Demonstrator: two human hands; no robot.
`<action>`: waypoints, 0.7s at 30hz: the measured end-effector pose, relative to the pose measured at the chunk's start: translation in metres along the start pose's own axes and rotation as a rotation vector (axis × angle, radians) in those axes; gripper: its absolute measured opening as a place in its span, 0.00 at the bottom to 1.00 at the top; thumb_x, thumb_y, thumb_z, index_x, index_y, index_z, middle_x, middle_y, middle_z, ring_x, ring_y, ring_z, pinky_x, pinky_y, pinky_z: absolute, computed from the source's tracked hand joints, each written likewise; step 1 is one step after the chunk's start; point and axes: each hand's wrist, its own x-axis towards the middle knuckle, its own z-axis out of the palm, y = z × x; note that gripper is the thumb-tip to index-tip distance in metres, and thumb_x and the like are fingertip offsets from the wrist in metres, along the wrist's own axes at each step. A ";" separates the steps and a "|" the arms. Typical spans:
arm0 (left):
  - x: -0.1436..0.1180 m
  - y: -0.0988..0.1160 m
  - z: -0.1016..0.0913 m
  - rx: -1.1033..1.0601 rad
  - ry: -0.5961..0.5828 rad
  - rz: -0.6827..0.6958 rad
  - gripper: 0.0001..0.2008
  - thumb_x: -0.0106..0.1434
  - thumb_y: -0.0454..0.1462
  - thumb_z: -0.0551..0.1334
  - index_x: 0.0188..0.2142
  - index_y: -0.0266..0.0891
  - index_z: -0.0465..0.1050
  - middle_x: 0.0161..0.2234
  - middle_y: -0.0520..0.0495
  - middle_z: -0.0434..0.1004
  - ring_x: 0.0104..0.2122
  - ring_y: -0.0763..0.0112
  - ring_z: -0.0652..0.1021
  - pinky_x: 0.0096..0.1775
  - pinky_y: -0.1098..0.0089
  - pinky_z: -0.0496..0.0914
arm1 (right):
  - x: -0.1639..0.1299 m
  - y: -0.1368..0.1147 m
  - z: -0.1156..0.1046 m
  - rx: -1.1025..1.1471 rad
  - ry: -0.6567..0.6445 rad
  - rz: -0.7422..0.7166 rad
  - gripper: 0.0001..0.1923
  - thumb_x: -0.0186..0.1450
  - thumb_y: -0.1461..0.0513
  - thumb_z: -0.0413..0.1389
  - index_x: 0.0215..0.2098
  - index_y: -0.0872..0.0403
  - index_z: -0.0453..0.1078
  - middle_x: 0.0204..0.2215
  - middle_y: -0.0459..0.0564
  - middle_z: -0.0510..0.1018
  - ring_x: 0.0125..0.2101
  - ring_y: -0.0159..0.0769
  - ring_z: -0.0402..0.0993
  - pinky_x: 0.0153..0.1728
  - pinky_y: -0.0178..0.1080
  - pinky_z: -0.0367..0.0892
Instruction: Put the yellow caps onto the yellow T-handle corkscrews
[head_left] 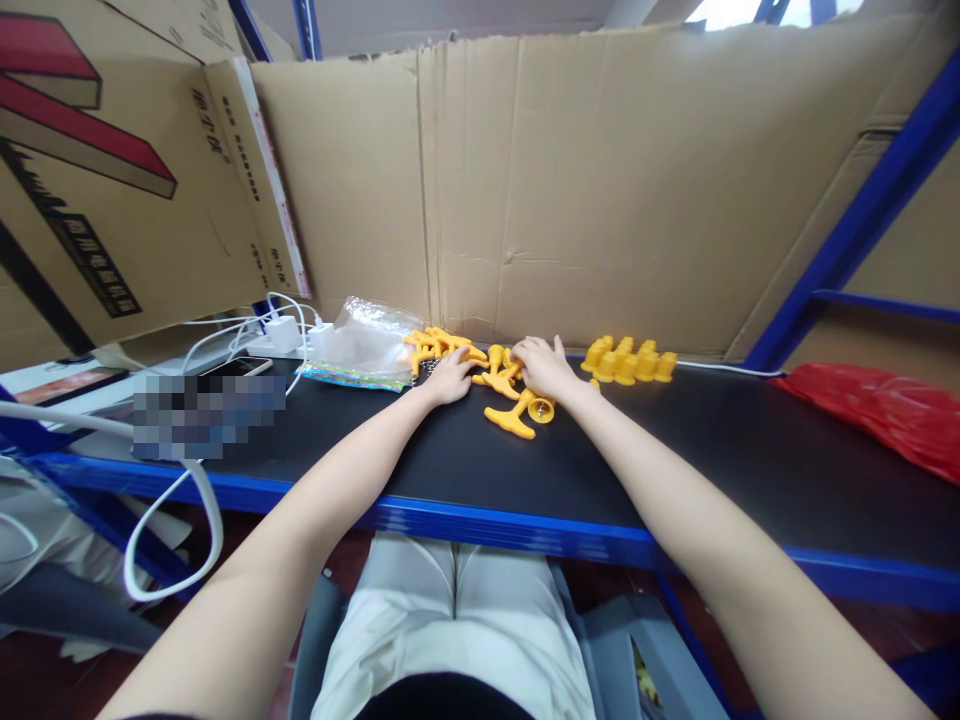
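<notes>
Both my arms reach forward over a black shelf top (750, 450). My left hand (450, 378) lies on a loose pile of yellow T-shaped plastic parts (439, 345), fingers curled over them. My right hand (541, 366) rests palm down on more of these parts (499, 378), fingers spread. One T-shaped part with a round cup end (519, 412) lies just in front of my right hand. I cannot tell whether either hand grips a part. A tight group of small yellow cap-like pieces (630, 362) stands to the right of my right hand.
A clear plastic bag (364, 343) lies left of the pile, with a white charger (283, 332), white cables and a phone (234, 366) further left. A red plastic bag (885, 410) sits at the right. Cardboard sheets (600, 180) wall the back. A blue rim (487, 520) edges the shelf.
</notes>
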 end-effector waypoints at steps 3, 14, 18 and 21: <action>0.000 -0.001 0.000 0.021 0.020 0.023 0.21 0.62 0.34 0.51 0.54 0.40 0.68 0.62 0.42 0.54 0.61 0.58 0.57 0.61 0.55 0.52 | 0.001 0.001 0.000 -0.015 -0.018 -0.007 0.18 0.61 0.72 0.45 0.43 0.53 0.70 0.47 0.54 0.72 0.52 0.45 0.61 0.55 0.67 0.40; -0.020 0.048 -0.046 0.148 0.255 0.125 0.21 0.66 0.45 0.49 0.53 0.42 0.68 0.49 0.41 0.69 0.50 0.59 0.70 0.51 0.59 0.61 | -0.001 0.000 -0.007 -0.214 0.135 -0.133 0.17 0.61 0.72 0.43 0.40 0.54 0.71 0.38 0.54 0.73 0.44 0.43 0.65 0.57 0.61 0.36; -0.024 0.059 -0.053 0.114 0.220 0.047 0.25 0.64 0.50 0.51 0.57 0.42 0.63 0.44 0.42 0.74 0.43 0.60 0.74 0.46 0.62 0.65 | -0.002 -0.003 -0.016 -0.221 0.246 -0.157 0.16 0.64 0.69 0.43 0.43 0.55 0.69 0.40 0.54 0.74 0.42 0.43 0.65 0.57 0.55 0.39; -0.024 0.060 -0.055 0.088 0.252 -0.024 0.25 0.62 0.50 0.55 0.55 0.42 0.63 0.44 0.43 0.75 0.43 0.61 0.75 0.43 0.66 0.66 | -0.004 -0.009 -0.021 -0.201 0.260 -0.204 0.15 0.66 0.68 0.42 0.45 0.56 0.68 0.41 0.56 0.73 0.43 0.43 0.65 0.52 0.48 0.48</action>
